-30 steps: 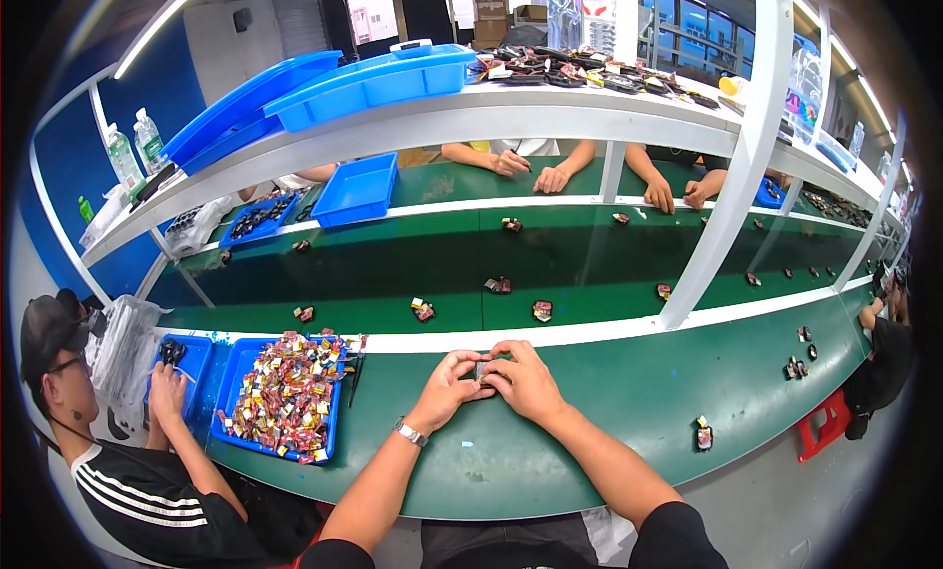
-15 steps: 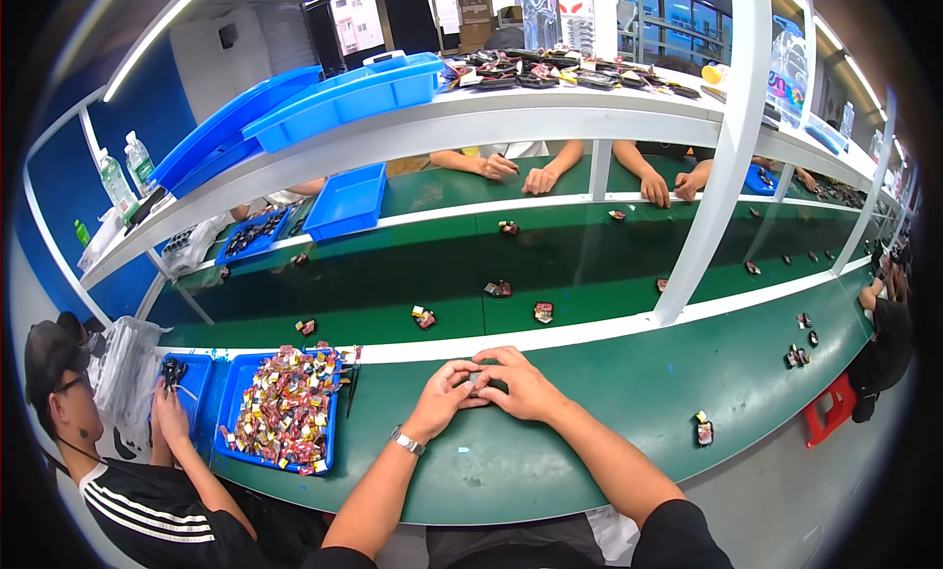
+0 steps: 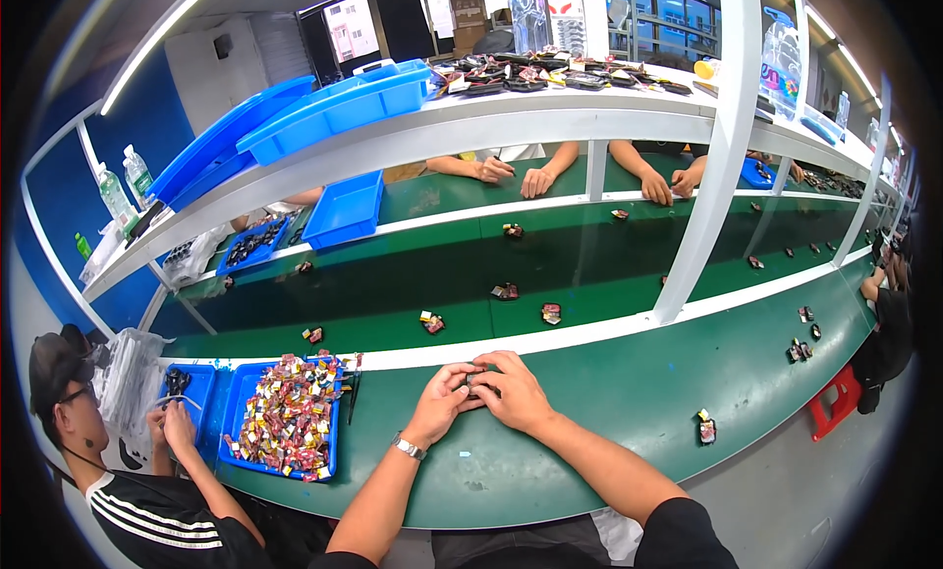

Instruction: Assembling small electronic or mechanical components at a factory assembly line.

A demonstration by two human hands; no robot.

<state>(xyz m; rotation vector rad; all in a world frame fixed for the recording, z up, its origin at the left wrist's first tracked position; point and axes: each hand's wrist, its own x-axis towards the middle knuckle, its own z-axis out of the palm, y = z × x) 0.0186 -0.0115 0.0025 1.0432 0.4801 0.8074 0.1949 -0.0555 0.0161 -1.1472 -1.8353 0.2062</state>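
Over the green worktop [image 3: 580,461], my left hand [image 3: 440,404] and my right hand [image 3: 515,392] meet, fingers bent and fingertips close together. Between the fingertips sits a small dark piece [image 3: 478,379]; its kind is mostly hidden by the fingers. Both hands grip it. Left of them, a blue tray [image 3: 233,404] is heaped with small red, yellow and white wired parts [image 3: 290,412]. A thin dark tool [image 3: 354,387] lies by the tray's right side. To the right, a single small wired part [image 3: 706,430] rests on the worktop.
Beyond a white rail [image 3: 442,354], a green conveyor belt [image 3: 462,265] carries several small parts. A white post [image 3: 707,176] and shelf [image 3: 471,117] rise ahead. At left, a co-worker [image 3: 128,481] handles something over another blue tray [image 3: 203,378]. More parts [image 3: 800,351] lie far right.
Parts on the belt have shifted slightly to the right. The co-worker's hands at left have moved a little. My hands stay together around the small piece, with slight finger movement.
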